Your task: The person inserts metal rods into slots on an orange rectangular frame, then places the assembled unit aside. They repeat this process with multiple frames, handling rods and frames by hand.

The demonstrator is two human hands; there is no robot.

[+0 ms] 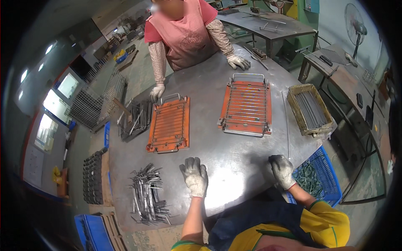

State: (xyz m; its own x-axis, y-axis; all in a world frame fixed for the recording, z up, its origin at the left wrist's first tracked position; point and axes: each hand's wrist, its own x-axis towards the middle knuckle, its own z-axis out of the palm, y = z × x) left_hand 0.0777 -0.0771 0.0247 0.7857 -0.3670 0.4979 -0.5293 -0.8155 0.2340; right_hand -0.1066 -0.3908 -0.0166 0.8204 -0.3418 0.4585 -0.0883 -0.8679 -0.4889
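My left hand (194, 178), in a white work glove with dark fingertips, lies palm down on the metal table (201, 125). Its fingers are spread and hold nothing. Near the table's right front edge rests my right hand (282, 170), gloved alike, with its fingers stretched out and nothing in them. A long thin rod (287, 140) lies just beyond it. Two orange jig plates carry metal wire frames with crosswise rods: the left jig (169, 124) and the right jig (246, 105). Left of my left hand is a loose pile of metal strips (147, 194).
Across the table stands a co-worker in pink (188, 37), gloved hands resting on it. A worn box of rods (310, 109) sits at the right, above a blue basket (331, 178) beside the table. Dark metal pieces (136, 119) lie at the left edge. A fan (355, 29) stands behind.
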